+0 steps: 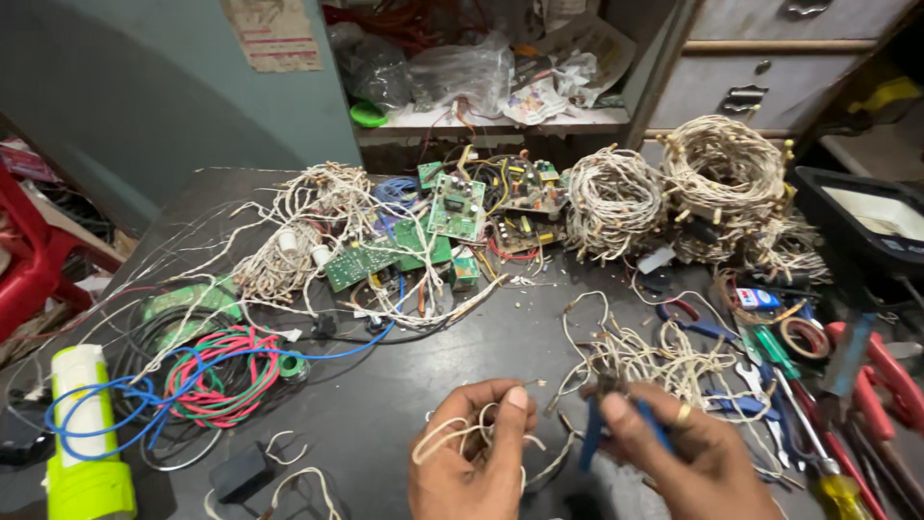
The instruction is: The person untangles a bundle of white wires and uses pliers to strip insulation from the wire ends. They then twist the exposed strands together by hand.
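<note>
white wire (452,435) pinched in left hand (472,462)

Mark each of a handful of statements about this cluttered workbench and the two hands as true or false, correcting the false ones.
1. The left hand holds a loop of pale wire. True.
2. The right hand holds a blue-handled tool. True.
3. The right hand is bare of rings. False: a ring sits on one finger.
4. The green circuit boards lie at the near edge of the table, beside the hands. False: they lie farther back, mid-table.
5. A yellow-green torch lies at the left. True.
6. The red and green wire coil hangs on the wall. False: it rests on the table.
</note>
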